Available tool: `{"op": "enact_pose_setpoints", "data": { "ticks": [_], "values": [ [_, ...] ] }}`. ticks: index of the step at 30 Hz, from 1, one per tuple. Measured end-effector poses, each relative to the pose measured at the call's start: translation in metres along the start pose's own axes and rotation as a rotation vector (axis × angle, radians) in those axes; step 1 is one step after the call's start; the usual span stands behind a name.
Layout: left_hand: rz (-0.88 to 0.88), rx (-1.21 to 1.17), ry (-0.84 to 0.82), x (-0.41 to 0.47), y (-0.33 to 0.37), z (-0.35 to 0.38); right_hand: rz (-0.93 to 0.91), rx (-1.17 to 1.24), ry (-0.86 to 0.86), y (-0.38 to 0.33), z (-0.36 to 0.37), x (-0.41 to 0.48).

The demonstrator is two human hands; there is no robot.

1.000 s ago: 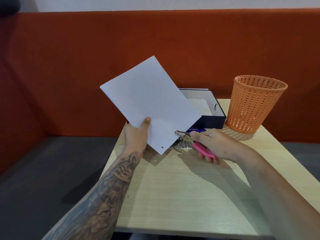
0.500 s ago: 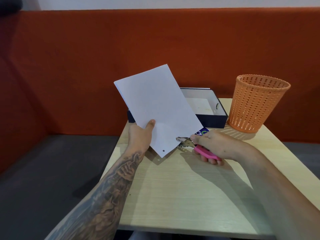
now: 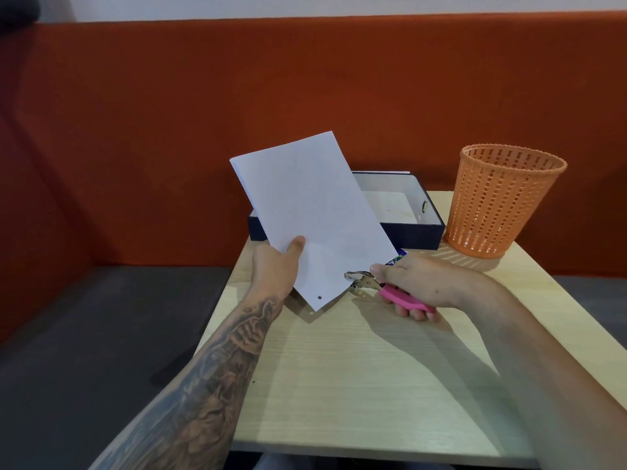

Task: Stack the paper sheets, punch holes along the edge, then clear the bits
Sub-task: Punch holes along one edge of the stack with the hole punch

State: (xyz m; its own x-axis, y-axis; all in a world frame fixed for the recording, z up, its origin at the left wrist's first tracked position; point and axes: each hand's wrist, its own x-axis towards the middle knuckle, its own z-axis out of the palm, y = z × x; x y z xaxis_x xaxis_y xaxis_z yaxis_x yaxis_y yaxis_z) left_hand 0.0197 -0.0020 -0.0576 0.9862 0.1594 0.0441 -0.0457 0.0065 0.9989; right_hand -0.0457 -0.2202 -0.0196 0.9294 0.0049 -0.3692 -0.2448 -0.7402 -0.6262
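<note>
Our left hand (image 3: pixel 276 266) grips tilted paper sheets (image 3: pixel 314 215) above the counter (image 3: pixel 339 385); our right hand (image 3: pixel 420 283) clenches a pink punch (image 3: pixel 376 284) biting their lower edge. One hole (image 3: pixel 319 297) shows near the corner. Behind sit a box (image 3: pixel 410 234) and a basket (image 3: pixel 502 201).

text: none readable | blue printed item (image 3: pixel 397 259) just behind right grip (image 3: pixel 415 283): lettering mostly hidden, illegible | paper (image 3: pixel 315 212): blank | box (image 3: pixel 414 232): no label seen
</note>
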Motion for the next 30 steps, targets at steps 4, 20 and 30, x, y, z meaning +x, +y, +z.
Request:
{"op": "enact_pose_setpoints", "data": {
  "ticks": [4,20,30],
  "values": [
    [-0.025,-0.003,-0.004,0.002,-0.002,0.000,-0.018,-0.035,0.027,0.003,0.001,0.002],
    [-0.032,-0.072,0.084,0.010,-0.001,-0.005,-0.067,0.269,0.010,0.017,-0.003,0.004],
    [-0.038,-0.173,0.129,0.016,0.001,-0.016,-0.362,0.281,0.096,0.032,-0.020,-0.003]
  ]
}}
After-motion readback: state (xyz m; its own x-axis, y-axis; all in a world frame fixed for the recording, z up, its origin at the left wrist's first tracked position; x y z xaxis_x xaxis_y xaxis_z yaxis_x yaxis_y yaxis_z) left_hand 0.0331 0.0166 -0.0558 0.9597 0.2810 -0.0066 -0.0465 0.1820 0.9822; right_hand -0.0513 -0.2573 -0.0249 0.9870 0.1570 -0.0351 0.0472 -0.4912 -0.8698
